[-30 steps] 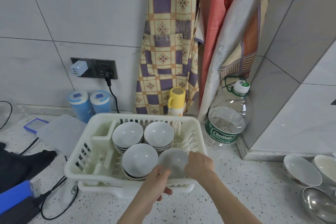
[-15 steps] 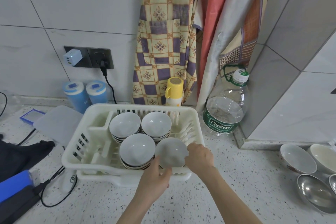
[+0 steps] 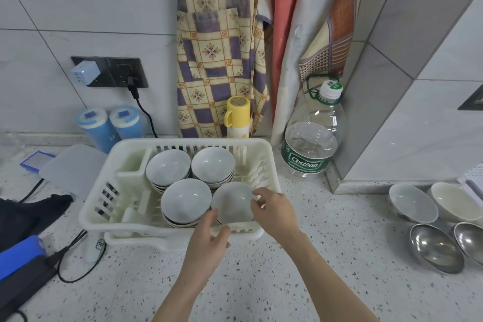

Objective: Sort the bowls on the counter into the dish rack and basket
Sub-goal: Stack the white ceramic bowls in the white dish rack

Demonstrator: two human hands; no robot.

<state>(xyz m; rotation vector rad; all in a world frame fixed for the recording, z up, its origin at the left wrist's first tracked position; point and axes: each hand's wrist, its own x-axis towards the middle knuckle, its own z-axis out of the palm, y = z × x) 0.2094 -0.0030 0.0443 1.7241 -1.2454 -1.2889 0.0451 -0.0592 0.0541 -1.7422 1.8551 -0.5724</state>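
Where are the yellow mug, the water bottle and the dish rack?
yellow mug (image 3: 238, 112), head view, on its side wall
water bottle (image 3: 311, 146), head view, on its clear body
dish rack (image 3: 94, 213), head view, on its left rim
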